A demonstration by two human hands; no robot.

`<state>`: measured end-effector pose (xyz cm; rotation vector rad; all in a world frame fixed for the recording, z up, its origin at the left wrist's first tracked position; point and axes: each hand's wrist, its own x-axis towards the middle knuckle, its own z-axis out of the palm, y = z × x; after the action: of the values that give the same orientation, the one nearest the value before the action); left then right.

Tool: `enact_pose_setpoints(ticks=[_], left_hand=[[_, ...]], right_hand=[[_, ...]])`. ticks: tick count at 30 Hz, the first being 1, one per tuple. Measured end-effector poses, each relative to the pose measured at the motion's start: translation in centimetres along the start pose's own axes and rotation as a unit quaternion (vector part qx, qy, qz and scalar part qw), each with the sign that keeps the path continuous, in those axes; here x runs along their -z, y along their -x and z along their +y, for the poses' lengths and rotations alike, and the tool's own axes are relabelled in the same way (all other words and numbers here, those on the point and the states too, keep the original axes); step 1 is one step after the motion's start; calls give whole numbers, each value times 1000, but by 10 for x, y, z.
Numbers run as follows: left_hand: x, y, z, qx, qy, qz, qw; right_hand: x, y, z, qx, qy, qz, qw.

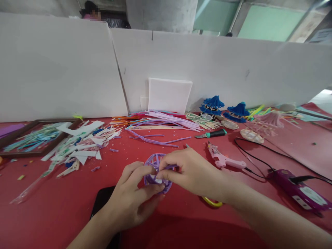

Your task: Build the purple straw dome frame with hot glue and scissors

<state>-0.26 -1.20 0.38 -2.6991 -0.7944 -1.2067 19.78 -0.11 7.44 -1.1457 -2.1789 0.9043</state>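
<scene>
head view: red tabletop (38,221) below, white partition (220,69) beyond both hands. w/ l. hand (132,197), cupping round purple openwork piece (168,188) btwn hands, fingers half-curled at its rim. w/ r. hand (194,173), pinching thin purple strip (171,166) above it, fingertips nearly closed. prob. at strip-placing step; for next move, needs steady l. grip & fine alignment. glue gun (225,161) right of r. hand, loose purple strips (172,119) beyond.

No text can be read: the markings on the magenta power strip (286,183) and the sheet (323,35) at upper right are too blurred.
</scene>
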Motion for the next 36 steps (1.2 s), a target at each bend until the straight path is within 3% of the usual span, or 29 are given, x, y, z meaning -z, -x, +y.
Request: enact_pose_setpoints(ticks=[7, 18, 22, 28, 36], left_hand=[[4, 2, -1, 9, 15, -48, 999], [4, 5, -1, -15, -9, -18, 1000], [6, 2, 0, -46, -16, -17, 999], [8, -2, -1, -61, -14, -42, 997], [9, -3, -1, -69, 1, -44, 997]], right_hand=[[-7, -5, -4, -30, -59, 29, 997], [-5, -11, 0, -121, -192, -4, 974], [-6, -15, 0, -112, -175, -4, 978], [-7, -15, 1, -45, -121, 4, 992], [-6, -11, -1, -60, -125, -7, 990]])
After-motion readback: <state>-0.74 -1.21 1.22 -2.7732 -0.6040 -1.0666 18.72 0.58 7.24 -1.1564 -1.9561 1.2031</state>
